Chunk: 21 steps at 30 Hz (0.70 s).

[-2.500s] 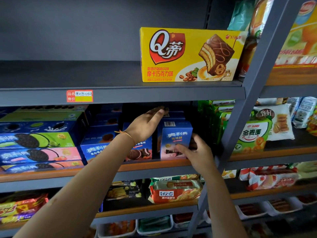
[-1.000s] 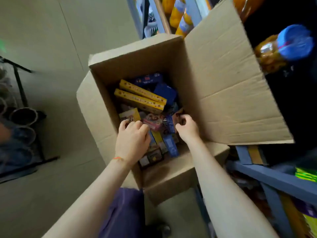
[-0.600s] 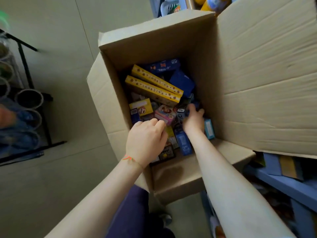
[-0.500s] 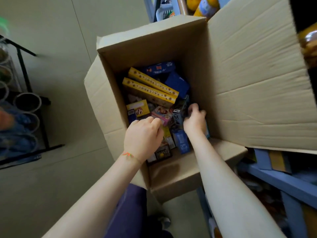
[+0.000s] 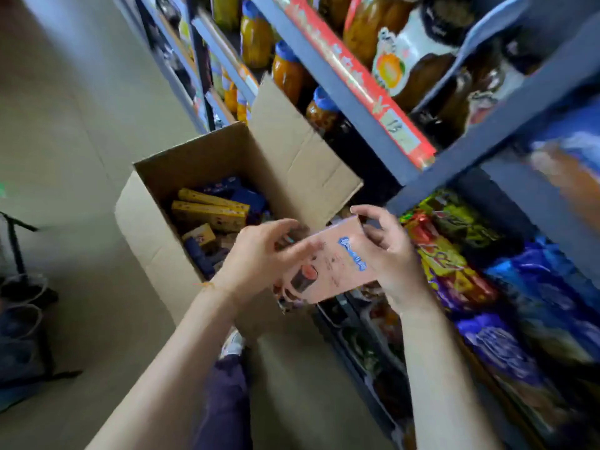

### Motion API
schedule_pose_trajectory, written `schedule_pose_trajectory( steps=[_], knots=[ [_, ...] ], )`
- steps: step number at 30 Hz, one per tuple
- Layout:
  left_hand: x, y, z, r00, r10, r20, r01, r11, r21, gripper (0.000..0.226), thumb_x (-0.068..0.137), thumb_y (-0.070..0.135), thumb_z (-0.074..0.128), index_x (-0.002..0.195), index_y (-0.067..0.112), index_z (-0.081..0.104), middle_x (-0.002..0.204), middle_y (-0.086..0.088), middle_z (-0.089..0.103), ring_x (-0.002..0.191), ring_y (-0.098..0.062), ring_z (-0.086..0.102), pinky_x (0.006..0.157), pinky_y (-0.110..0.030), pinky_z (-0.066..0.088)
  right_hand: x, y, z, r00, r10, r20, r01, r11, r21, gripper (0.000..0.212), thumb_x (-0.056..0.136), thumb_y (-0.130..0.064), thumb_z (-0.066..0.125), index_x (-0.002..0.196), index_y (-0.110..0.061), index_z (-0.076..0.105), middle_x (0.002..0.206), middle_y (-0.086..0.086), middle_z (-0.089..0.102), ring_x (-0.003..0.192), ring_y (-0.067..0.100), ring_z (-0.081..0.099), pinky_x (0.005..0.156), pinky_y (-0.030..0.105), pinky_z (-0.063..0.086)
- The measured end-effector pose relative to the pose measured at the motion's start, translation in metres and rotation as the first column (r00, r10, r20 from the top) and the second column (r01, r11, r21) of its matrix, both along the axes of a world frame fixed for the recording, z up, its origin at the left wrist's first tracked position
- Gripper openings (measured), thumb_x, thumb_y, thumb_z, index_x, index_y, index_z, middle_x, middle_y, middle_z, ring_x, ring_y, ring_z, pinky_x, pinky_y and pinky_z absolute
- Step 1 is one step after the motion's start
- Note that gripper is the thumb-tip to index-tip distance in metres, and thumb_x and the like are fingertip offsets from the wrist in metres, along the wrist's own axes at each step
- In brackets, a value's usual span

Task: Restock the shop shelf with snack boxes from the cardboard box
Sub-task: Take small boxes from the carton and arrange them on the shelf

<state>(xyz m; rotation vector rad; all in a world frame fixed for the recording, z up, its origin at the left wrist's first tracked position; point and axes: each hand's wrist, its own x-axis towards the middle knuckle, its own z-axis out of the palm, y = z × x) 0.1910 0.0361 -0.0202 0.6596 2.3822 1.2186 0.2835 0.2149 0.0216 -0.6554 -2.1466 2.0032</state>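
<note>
Both hands are holding a pink box (image 5: 334, 264) up in the air, above the near right corner of the carton (image 5: 156, 241) and just in front of the shelf (image 5: 487, 125). The box is lying tilted, its printed face turned up toward the camera, with blue lettering near its right end and a round dark snack picture near its left end.

The left hand (image 5: 259, 258) is curling over the box's left end: its fingers (image 5: 289, 228) are bending down across the upper left edge, slightly apart, while the thumb is lying along the printed face, so the end of the box is sitting pinched between thumb and fingers. The right hand (image 5: 389, 251) is gripping the right end: its thumb is pressing on the face near the lettering, the index finger is hooking over the far top corner, and the remaining fingers are wrapping behind, hidden by the box.

The carton is standing open on the floor (image 5: 65, 125), its right flap leaning up against the shelf. Inside it, two long yellow boxes (image 5: 207, 212) are lying side by side above a jumble of smaller blue and yellow packs. Bottles (image 5: 285, 73) with blue caps are standing on an upper tier, and bright snack bags (image 5: 454, 264) are filling the tier beside the right wrist.
</note>
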Motion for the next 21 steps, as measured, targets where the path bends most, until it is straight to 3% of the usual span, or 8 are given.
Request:
schedule_pose_trajectory(
  steps=[2, 3, 8, 10, 13, 15, 18, 21],
  knots=[
    [0.057, 0.018, 0.046, 0.983, -0.114, 0.143, 0.094, 0.985, 0.142, 0.038, 0.088, 0.059, 0.062, 0.093, 0.022, 0.071, 0.080, 0.011, 0.073, 0.067, -0.007, 0.066, 0.059, -0.031, 0.054, 0.070, 0.011, 0.042, 0.996, -0.059, -0.071, 0.058, 0.998, -0.019, 0.031, 0.078, -0.021, 0.064, 0.109, -0.022, 0.063, 0.081, -0.007, 0.072, 0.072, 0.006, 0.064, 0.060, 0.017, 0.048],
    [0.087, 0.028, 0.065, 0.976, -0.139, 0.166, 0.102, 0.972, 0.211, 0.031, 0.091, 0.051, 0.064, 0.085, 0.020, 0.068, 0.071, 0.011, 0.069, 0.059, -0.005, 0.060, 0.053, -0.029, 0.050, 0.104, 0.018, 0.059, 0.990, -0.098, -0.101, 0.096, 0.995, -0.022, 0.030, 0.079, -0.023, 0.064, 0.108, -0.021, 0.064, 0.082, -0.009, 0.073, 0.073, 0.004, 0.065, 0.061, 0.016, 0.048],
    [0.231, 0.078, 0.130, 0.915, -0.189, 0.356, -0.022, 0.858, 0.513, 0.039, 0.084, 0.060, 0.068, 0.079, 0.021, 0.064, 0.074, -0.005, 0.065, 0.071, -0.019, 0.058, 0.067, -0.042, 0.046, 0.266, 0.043, 0.125, 0.932, -0.259, -0.252, 0.253, 0.966, -0.059, 0.025, 0.086, -0.036, 0.071, 0.105, -0.020, 0.070, 0.097, -0.007, 0.075, 0.086, 0.005, 0.068, 0.073, 0.023, 0.053],
    [0.276, 0.099, 0.152, 0.895, -0.253, 0.368, -0.001, 0.823, 0.568, 0.040, 0.082, 0.058, 0.065, 0.084, 0.019, 0.065, 0.082, -0.012, 0.068, 0.078, -0.020, 0.059, 0.072, -0.043, 0.045, 0.320, 0.049, 0.147, 0.905, -0.296, -0.305, 0.299, 0.953, -0.037, 0.036, 0.084, -0.035, 0.072, 0.113, -0.013, 0.067, 0.105, -0.009, 0.075, 0.096, 0.004, 0.068, 0.080, 0.018, 0.051],
    [0.334, 0.131, 0.186, 0.878, -0.336, 0.339, 0.067, 0.790, 0.610, 0.037, 0.091, 0.050, 0.065, 0.095, 0.013, 0.064, 0.084, -0.006, 0.070, 0.076, -0.018, 0.064, 0.065, -0.032, 0.049, 0.383, 0.060, 0.171, 0.888, -0.338, -0.313, 0.366, 0.930, 0.035, 0.033, 0.082, -0.033, 0.069, 0.110, -0.016, 0.070, 0.109, -0.006, 0.075, 0.102, 0.008, 0.069, 0.084, 0.021, 0.052],
    [0.367, 0.151, 0.203, 0.901, -0.351, 0.255, 0.129, 0.778, 0.615, 0.025, 0.097, 0.036, 0.059, 0.098, 0.012, 0.065, 0.077, 0.002, 0.070, 0.068, -0.009, 0.065, 0.059, -0.024, 0.050, 0.418, 0.067, 0.185, 0.844, -0.407, -0.350, 0.454, 0.889, 0.062, 0.025, 0.080, -0.034, 0.071, 0.102, -0.022, 0.073, 0.102, -0.008, 0.076, 0.095, 0.006, 0.070, 0.079, 0.020, 0.051],
    [0.409, 0.177, 0.219, 0.896, -0.421, 0.143, 0.269, 0.769, 0.580, 0.017, 0.099, 0.025, 0.059, 0.116, 0.023, 0.060, 0.078, -0.005, 0.068, 0.064, -0.016, 0.062, 0.063, -0.041, 0.053, 0.461, 0.078, 0.191, 0.725, -0.557, -0.405, 0.616, 0.788, 0.020, 0.015, 0.080, -0.031, 0.075, 0.095, -0.027, 0.073, 0.099, -0.008, 0.076, 0.093, 0.008, 0.070, 0.082, 0.028, 0.052],
    [0.452, 0.199, 0.231, 0.737, -0.674, 0.052, 0.517, 0.611, 0.600, 0.039, 0.092, 0.028, 0.069, 0.125, 0.020, 0.048, 0.082, -0.007, 0.062, 0.071, -0.013, 0.058, 0.069, -0.033, 0.051, 0.495, 0.081, 0.191, 0.643, -0.651, -0.404, 0.719, 0.695, 0.025, 0.022, 0.080, -0.031, 0.081, 0.094, -0.023, 0.067, 0.092, -0.010, 0.075, 0.087, 0.008, 0.069, 0.084, 0.034, 0.051]
  ],
)
